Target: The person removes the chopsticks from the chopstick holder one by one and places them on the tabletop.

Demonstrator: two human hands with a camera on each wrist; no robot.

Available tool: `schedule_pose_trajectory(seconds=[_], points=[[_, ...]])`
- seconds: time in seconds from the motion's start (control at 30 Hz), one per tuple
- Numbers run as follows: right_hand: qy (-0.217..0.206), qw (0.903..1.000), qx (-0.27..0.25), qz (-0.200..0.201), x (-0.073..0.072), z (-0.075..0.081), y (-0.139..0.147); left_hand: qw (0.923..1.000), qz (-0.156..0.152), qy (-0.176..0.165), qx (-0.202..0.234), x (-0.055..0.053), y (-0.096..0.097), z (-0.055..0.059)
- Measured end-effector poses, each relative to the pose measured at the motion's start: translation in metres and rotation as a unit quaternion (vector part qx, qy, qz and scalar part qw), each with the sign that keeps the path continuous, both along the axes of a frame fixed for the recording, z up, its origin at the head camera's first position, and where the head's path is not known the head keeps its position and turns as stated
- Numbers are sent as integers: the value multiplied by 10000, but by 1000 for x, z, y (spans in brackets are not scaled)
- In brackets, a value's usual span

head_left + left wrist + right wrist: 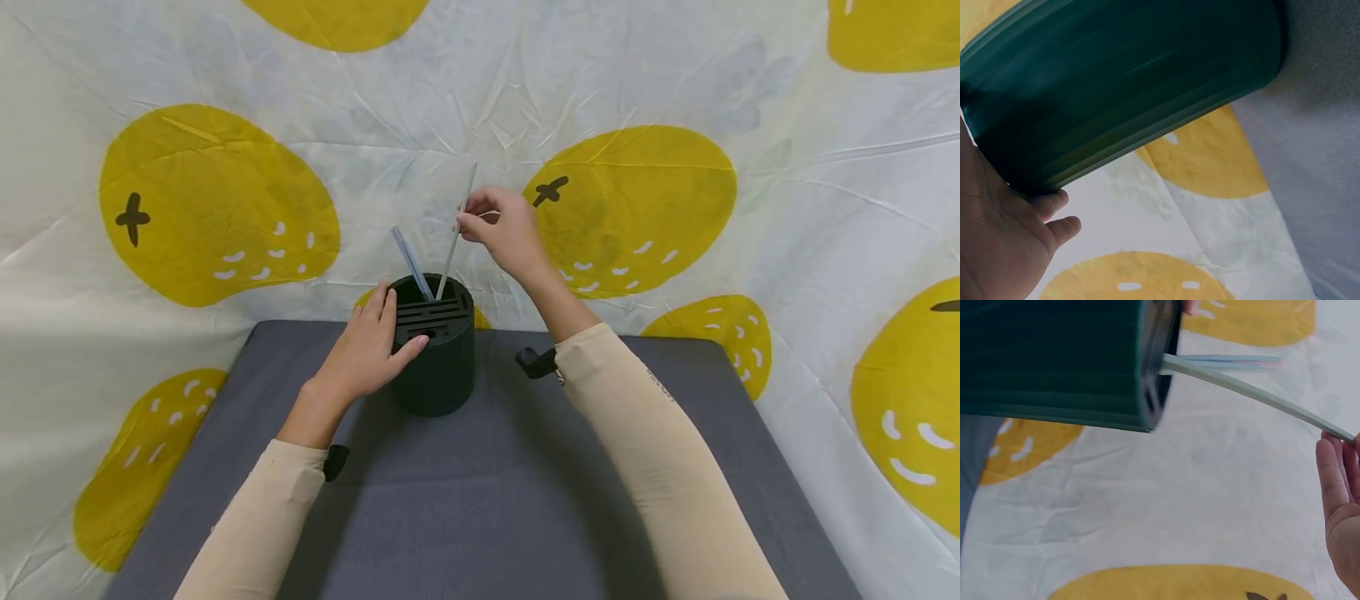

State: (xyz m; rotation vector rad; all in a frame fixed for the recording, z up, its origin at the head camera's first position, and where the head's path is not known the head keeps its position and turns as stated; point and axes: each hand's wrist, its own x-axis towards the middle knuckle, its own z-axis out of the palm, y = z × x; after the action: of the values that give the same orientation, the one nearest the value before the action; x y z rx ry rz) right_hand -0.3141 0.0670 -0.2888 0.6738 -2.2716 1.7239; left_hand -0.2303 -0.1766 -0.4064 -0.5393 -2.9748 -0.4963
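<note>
A dark green utensil holder (433,375) with a slotted top stands upright on the grey table. My left hand (367,346) rests against its upper left side, fingers nearly straight along the rim and thumb spread across the front edge. In the left wrist view, fingertips (1063,230) show past the holder's wall. Above the holder, my right hand (504,229) pinches a slim pale green chopstick (1254,394) between thumb and fingers. The chopstick's lower end is inside the open rear compartment. Bluish chopsticks (411,260) lean left in that same compartment; their lower ends are hidden.
The grey cloth-covered table (450,517) extends toward me and to both sides of the holder. A white curtain (390,108) with large yellow fruit prints hangs close behind the table. A dark strap piece (536,363) sticks out at my right wrist.
</note>
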Motion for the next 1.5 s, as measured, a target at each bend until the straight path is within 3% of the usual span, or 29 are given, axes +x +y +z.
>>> schedule_pose_trajectory(seconds=[0.2,0.47,0.73,1.03,1.3,1.5], points=[[177,9968,-783,-18,10,18,19,10000,-34,-78,31,2,0,2],[316,9919,-1232,-68,26,38,49,9999,-25,-132,-8,2,2,3],[202,9900,-1394,-67,44,40,84,9998,-23,-221,-4,2,3,3],[23,9952,-889,-403,53,13,122,9998,-8,-218,-20,1,2,4],[-468,9947,6,-913,66,-32,160,9997,-15,-255,-15,2,1,2],[-645,9910,535,-1043,73,-65,185,9996,43,-273,-7,2,0,5]])
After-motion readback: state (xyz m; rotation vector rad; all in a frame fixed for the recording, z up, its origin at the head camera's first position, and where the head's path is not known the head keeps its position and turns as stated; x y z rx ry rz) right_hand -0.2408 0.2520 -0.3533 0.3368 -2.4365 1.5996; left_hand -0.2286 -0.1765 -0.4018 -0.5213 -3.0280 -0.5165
